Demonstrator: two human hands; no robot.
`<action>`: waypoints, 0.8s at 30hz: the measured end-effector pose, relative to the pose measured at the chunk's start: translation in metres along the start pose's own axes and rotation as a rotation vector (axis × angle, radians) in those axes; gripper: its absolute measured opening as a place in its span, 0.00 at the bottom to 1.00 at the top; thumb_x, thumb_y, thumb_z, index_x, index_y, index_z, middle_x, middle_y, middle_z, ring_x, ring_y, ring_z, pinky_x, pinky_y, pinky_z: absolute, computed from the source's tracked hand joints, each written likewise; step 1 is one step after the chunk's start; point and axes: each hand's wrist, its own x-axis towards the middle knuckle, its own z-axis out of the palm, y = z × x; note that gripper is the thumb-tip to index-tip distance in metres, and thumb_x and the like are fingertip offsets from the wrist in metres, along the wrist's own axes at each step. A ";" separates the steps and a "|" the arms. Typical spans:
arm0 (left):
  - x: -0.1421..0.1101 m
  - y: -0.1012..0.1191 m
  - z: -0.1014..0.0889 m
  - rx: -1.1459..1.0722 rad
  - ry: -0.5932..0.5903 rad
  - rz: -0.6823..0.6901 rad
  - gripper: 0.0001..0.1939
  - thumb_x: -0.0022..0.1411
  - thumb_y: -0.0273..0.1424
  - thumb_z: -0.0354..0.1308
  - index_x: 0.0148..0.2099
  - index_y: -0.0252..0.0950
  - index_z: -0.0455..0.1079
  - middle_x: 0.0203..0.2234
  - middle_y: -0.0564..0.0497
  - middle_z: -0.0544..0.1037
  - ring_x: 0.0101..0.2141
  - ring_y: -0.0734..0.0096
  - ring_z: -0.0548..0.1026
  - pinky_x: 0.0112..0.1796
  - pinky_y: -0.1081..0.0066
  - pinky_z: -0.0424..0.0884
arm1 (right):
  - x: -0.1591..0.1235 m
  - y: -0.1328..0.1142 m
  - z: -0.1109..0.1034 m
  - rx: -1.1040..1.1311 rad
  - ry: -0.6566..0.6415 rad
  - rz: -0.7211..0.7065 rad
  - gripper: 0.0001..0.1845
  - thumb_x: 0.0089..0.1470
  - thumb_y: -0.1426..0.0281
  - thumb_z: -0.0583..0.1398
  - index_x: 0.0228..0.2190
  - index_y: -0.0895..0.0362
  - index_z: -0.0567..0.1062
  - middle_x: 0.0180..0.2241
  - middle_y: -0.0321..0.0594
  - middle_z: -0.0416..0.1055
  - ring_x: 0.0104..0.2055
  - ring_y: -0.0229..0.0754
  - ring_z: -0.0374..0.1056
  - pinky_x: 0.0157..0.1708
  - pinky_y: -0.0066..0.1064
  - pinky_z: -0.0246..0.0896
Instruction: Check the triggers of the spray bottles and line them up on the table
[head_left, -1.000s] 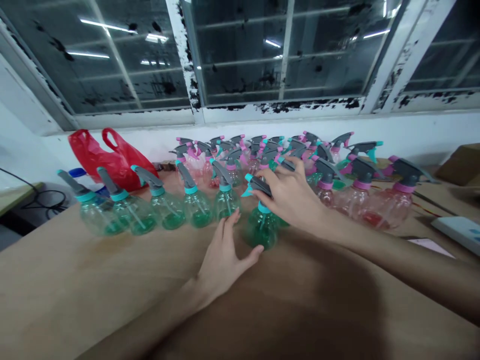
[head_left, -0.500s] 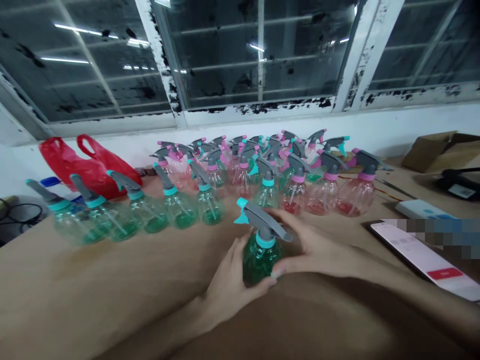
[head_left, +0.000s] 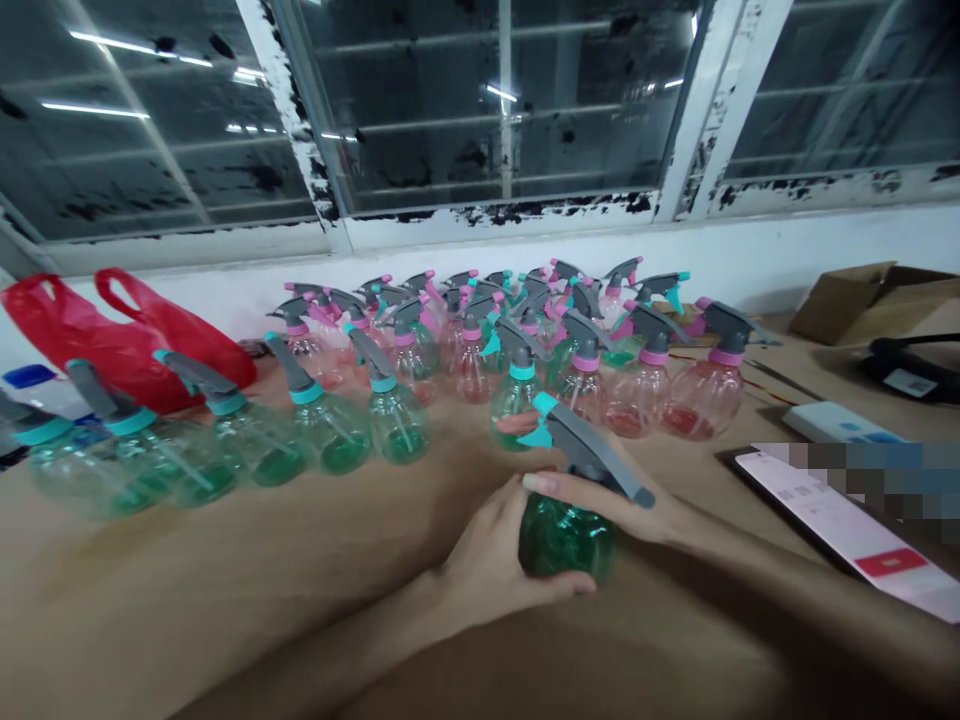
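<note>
A green spray bottle point(head_left: 566, 545) with a grey trigger head and turquoise nozzle stands tilted slightly in front of me. My left hand point(head_left: 487, 560) wraps around its body from the left, thumb across the near side. At the neck, my right hand point(head_left: 637, 510) closes around the collar, its thumb lying over the front and its other fingers reaching behind the head. The turquoise collar is mostly hidden by that thumb. Just beyond stands another green spray bottle point(head_left: 514, 405), partly covered by my right fingers.
A row of green spray bottles point(head_left: 397, 425) runs left; pink ones point(head_left: 705, 395) stand right, with several more behind. A red plastic bag point(head_left: 165, 350) lies back left. On the right are a phone point(head_left: 832, 520), a white box point(head_left: 847, 422) and an open carton point(head_left: 862, 305).
My right hand has risen from the bottle's body to its neck. The held bottle sits further right in view, its head turned slightly. My left hand keeps its hold.
</note>
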 end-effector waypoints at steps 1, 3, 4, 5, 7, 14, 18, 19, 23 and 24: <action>0.001 -0.002 -0.001 0.008 -0.012 0.004 0.41 0.51 0.45 0.67 0.61 0.36 0.54 0.50 0.40 0.70 0.49 0.47 0.70 0.48 0.50 0.67 | 0.000 0.002 0.000 -0.013 0.007 -0.005 0.18 0.50 0.70 0.63 0.45 0.50 0.72 0.50 0.40 0.72 0.51 0.47 0.69 0.48 0.40 0.69; 0.001 -0.006 -0.004 0.039 -0.044 0.024 0.43 0.52 0.48 0.65 0.62 0.37 0.52 0.52 0.39 0.68 0.51 0.46 0.69 0.49 0.49 0.66 | 0.000 0.006 0.001 -0.033 0.026 -0.018 0.19 0.51 0.70 0.63 0.46 0.49 0.72 0.49 0.39 0.73 0.50 0.47 0.69 0.47 0.40 0.69; 0.000 -0.009 -0.006 0.061 -0.064 0.036 0.44 0.52 0.50 0.64 0.63 0.37 0.51 0.54 0.38 0.67 0.52 0.46 0.67 0.50 0.49 0.65 | 0.001 0.008 0.003 -0.038 0.035 -0.017 0.19 0.51 0.70 0.62 0.47 0.49 0.72 0.48 0.39 0.73 0.50 0.48 0.70 0.46 0.41 0.70; -0.002 -0.012 -0.009 0.088 -0.087 0.047 0.45 0.52 0.51 0.63 0.64 0.37 0.49 0.55 0.37 0.65 0.54 0.45 0.66 0.51 0.49 0.64 | 0.001 0.009 0.004 -0.037 0.043 -0.014 0.19 0.51 0.70 0.62 0.47 0.50 0.71 0.48 0.40 0.73 0.49 0.48 0.70 0.44 0.41 0.71; -0.006 -0.019 -0.015 0.157 -0.135 0.048 0.48 0.52 0.54 0.61 0.65 0.36 0.46 0.57 0.36 0.62 0.56 0.45 0.62 0.52 0.48 0.61 | 0.003 0.009 0.006 -0.018 0.053 -0.007 0.20 0.52 0.70 0.61 0.48 0.50 0.71 0.49 0.42 0.72 0.49 0.49 0.70 0.41 0.41 0.72; -0.019 -0.036 -0.031 0.431 -0.289 -0.079 0.47 0.58 0.57 0.52 0.67 0.32 0.43 0.62 0.35 0.55 0.60 0.48 0.55 0.56 0.50 0.54 | 0.007 0.008 0.008 -0.018 0.067 -0.024 0.19 0.51 0.71 0.62 0.47 0.53 0.72 0.50 0.42 0.72 0.54 0.48 0.67 0.55 0.44 0.61; -0.017 -0.034 -0.029 0.498 -0.347 -0.046 0.46 0.58 0.58 0.51 0.66 0.29 0.49 0.62 0.36 0.56 0.61 0.49 0.53 0.58 0.52 0.52 | 0.006 0.009 0.007 -0.006 0.080 0.015 0.19 0.51 0.69 0.62 0.46 0.53 0.72 0.50 0.42 0.72 0.54 0.49 0.66 0.55 0.44 0.62; -0.017 -0.033 -0.028 0.512 -0.353 -0.040 0.46 0.58 0.57 0.51 0.65 0.28 0.50 0.62 0.36 0.56 0.61 0.49 0.52 0.58 0.51 0.52 | 0.005 0.009 0.008 0.000 0.080 0.020 0.19 0.51 0.69 0.62 0.46 0.53 0.72 0.50 0.42 0.72 0.54 0.49 0.67 0.54 0.43 0.62; -0.016 -0.032 -0.027 0.553 -0.368 -0.019 0.44 0.59 0.55 0.53 0.64 0.26 0.52 0.62 0.35 0.56 0.61 0.49 0.52 0.58 0.52 0.51 | 0.004 0.013 0.010 0.031 0.081 0.023 0.18 0.51 0.70 0.62 0.45 0.54 0.71 0.49 0.42 0.72 0.53 0.47 0.68 0.52 0.40 0.65; -0.016 -0.032 -0.026 0.557 -0.366 -0.012 0.44 0.59 0.54 0.54 0.64 0.26 0.52 0.62 0.35 0.56 0.61 0.50 0.53 0.58 0.52 0.51 | 0.004 0.013 0.010 0.035 0.083 0.022 0.17 0.52 0.70 0.62 0.45 0.54 0.71 0.49 0.41 0.73 0.52 0.46 0.68 0.52 0.39 0.65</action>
